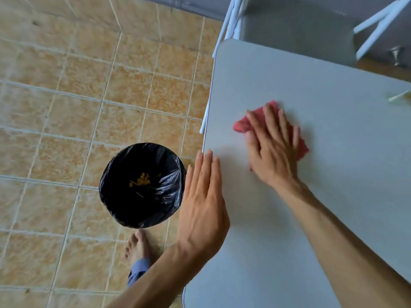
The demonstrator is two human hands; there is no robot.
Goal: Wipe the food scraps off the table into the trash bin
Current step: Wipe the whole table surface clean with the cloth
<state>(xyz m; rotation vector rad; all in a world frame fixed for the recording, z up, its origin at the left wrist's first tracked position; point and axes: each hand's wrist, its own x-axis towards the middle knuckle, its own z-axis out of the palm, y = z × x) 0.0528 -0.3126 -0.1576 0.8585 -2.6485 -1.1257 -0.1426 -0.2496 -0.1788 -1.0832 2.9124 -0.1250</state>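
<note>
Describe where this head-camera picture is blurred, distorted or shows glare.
Head view: the right hand and red cloth are motion-blurred; the scrap at the table's far right is smeared; wide-angle distortion bends the table edge; the bin's black liner shows glare.

Right hand (272, 147) covers most of the cloth (241, 125), only red edges peeking out. A pale scrap (399, 97) at the right edge is cut off and blurred. The left forearm hides the foot's (138, 247) heel.
</note>
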